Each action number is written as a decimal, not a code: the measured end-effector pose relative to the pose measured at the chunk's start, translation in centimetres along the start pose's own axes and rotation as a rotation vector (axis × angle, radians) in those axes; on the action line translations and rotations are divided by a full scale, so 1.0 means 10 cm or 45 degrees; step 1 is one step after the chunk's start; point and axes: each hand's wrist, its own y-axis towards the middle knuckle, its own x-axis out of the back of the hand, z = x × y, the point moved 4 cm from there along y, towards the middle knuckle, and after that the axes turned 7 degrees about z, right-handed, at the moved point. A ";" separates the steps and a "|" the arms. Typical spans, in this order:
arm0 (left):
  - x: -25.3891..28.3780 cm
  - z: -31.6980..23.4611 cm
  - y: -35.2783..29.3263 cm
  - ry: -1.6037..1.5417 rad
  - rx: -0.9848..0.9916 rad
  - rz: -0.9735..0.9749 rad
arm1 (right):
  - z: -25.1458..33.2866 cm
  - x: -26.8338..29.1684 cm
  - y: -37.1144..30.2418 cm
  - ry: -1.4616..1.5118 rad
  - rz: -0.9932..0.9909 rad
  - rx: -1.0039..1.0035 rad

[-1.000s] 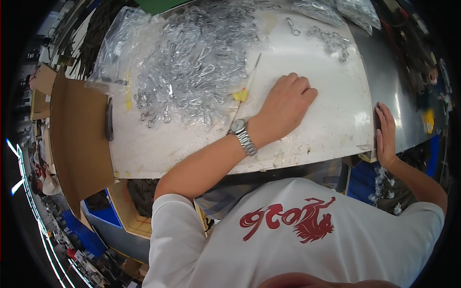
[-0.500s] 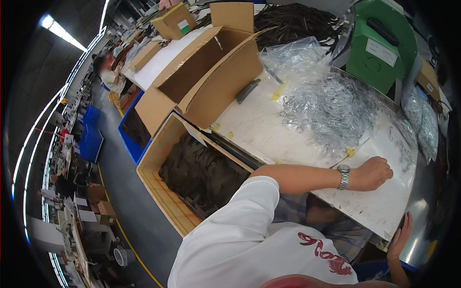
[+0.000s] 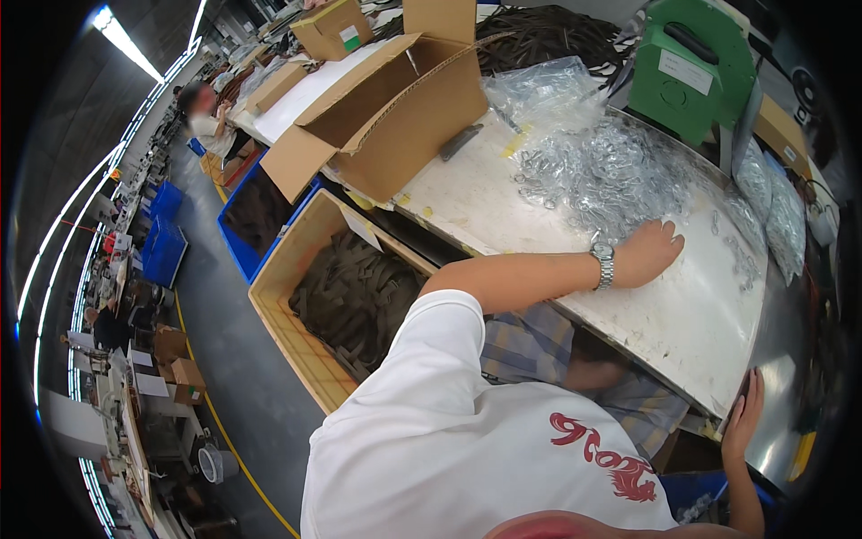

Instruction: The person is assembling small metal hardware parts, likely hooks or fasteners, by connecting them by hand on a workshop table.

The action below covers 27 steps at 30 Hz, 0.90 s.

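Note:
My left hand (image 3: 648, 253), with a metal watch (image 3: 602, 266) on its wrist, is low over the white worktable (image 3: 646, 337). Its fingers curl down by the near edge of a pile of small shiny metal hooks (image 3: 597, 175); the fingertips are hidden, and I cannot see what they hold. Clear plastic bags (image 3: 548, 94) lie over and behind the pile. At the table's right edge, near the front corner, my right hand (image 3: 744, 415) rests with its fingers stretched out along the edge and nothing in it.
A yellow crate (image 3: 285, 310) of dark strips stands left of the table, before a blue crate (image 3: 235, 260). An open cardboard box (image 3: 417, 121) sits at the back left, a green machine (image 3: 682, 76) at the back right. Bagged parts (image 3: 786, 225) hang beside it. Beyond the aisle, another person (image 3: 211, 130) sits.
My left hand has moved away from me and a little left, from the bare tabletop to the near edge of the metal pile. My right hand stays at the table edge. The view has shifted slightly.

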 end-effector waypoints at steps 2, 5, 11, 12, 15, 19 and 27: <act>0.02 -0.01 -0.03 -0.001 0.005 0.013 | 0.01 -0.01 0.00 0.045 -0.008 -0.010; 0.05 -0.05 -0.10 0.005 0.054 0.045 | 0.00 0.00 -0.03 0.060 -0.028 0.030; 0.10 0.00 -0.34 -0.121 0.095 0.044 | -0.01 -0.05 -0.03 0.084 -0.052 0.068; 0.12 -0.05 -0.27 -0.274 0.102 0.014 | -0.06 -0.06 -0.11 0.023 -0.048 0.027; 0.33 0.02 -0.24 -0.660 0.289 -0.182 | -0.05 -0.01 -0.23 0.083 -0.133 0.022; 0.72 0.49 -0.49 -0.608 0.474 -0.441 | 0.42 0.09 0.22 0.401 -0.471 -0.086; 0.68 0.68 -0.70 -0.846 0.794 -0.300 | 2.22 -0.08 2.01 0.693 -0.294 0.396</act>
